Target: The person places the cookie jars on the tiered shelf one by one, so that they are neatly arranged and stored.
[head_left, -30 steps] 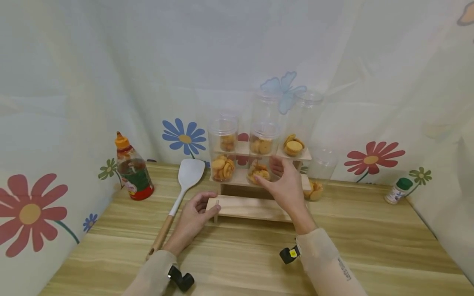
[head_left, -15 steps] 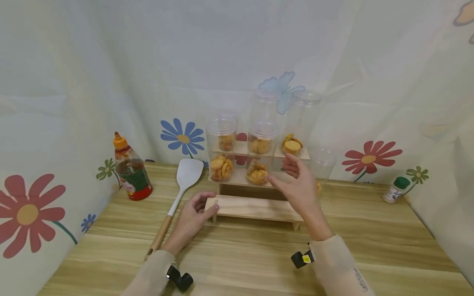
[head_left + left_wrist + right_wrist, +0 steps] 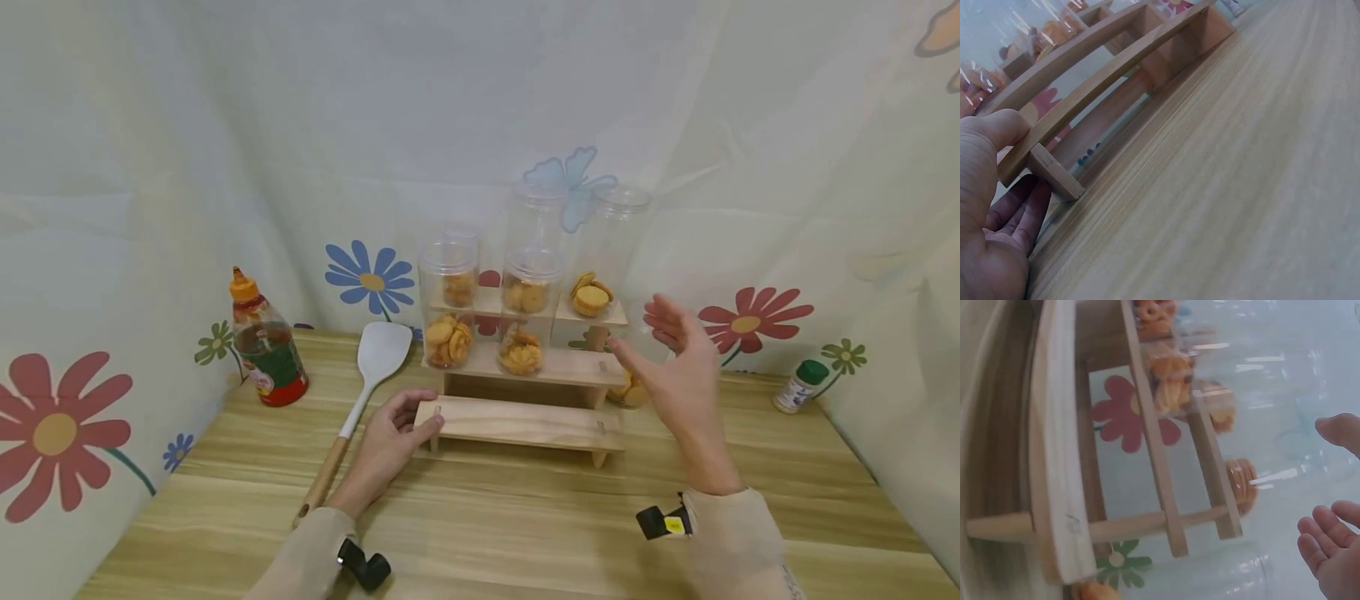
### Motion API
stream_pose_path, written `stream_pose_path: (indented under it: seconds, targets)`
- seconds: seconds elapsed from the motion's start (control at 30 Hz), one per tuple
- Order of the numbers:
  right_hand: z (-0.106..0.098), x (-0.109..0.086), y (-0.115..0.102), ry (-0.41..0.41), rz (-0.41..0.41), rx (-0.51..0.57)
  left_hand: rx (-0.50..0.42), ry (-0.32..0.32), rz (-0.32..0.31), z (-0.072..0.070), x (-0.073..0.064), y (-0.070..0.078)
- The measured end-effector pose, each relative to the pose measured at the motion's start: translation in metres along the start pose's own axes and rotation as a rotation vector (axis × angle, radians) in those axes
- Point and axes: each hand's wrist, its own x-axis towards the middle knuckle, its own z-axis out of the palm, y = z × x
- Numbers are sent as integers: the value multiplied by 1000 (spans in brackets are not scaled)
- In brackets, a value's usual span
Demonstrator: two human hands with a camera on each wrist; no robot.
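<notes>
A three-step wooden display rack (image 3: pixel 517 423) stands on the table. My left hand (image 3: pixel 386 450) grips the left end of its lowest step, thumb on top and fingers beneath it in the left wrist view. Two clear jars of cookies, a left jar (image 3: pixel 448 340) and a middle jar (image 3: pixel 522 353), stand on the second step. More cookie jars stand on the top step, among them a right-hand jar (image 3: pixel 592 297). My right hand (image 3: pixel 684 379) hovers with spread fingers, holding nothing, partly in front of a cookie jar (image 3: pixel 628 393) on the table right of the rack.
A white spatula (image 3: pixel 384 354) with a wooden handle lies left of the rack. Farther left is a squeeze bottle (image 3: pixel 272 358) of red sauce with an orange cap. A small green-capped shaker (image 3: pixel 800 387) stands at the right. Flowered cloth (image 3: pixel 480 100) hangs behind the table.
My right hand has moved right, away from the middle jar on the second step, to beside the jar on the table. My left hand has stayed on the rack.
</notes>
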Motion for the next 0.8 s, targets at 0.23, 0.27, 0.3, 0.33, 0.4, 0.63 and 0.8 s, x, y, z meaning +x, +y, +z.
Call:
stream_pose_path:
  seconds: [0.23, 0.27, 0.3, 0.33, 0.4, 0.63, 0.8]
  targets:
    - [-20, 8, 5, 64, 87, -21, -12, -4, 11, -1, 0, -1]
    - [-22, 8, 6, 68, 98, -21, -12, -4, 12, -1, 1, -1]
    - [-23, 9, 8, 71, 106, -19, -12, -5, 14, -2, 1, 0]
    - [-25, 10, 9, 72, 117, -15, -10, -5, 14, -2, 1, -1]
    - [-27, 11, 12, 72, 136, -6, -7, -6, 15, -2, 1, -1]
    - [-30, 12, 23, 64, 179, -5, -4, -4, 13, -1, 1, -3]
    - [-29, 14, 34, 46, 247, -5, -6, -4, 14, -2, 1, -3]
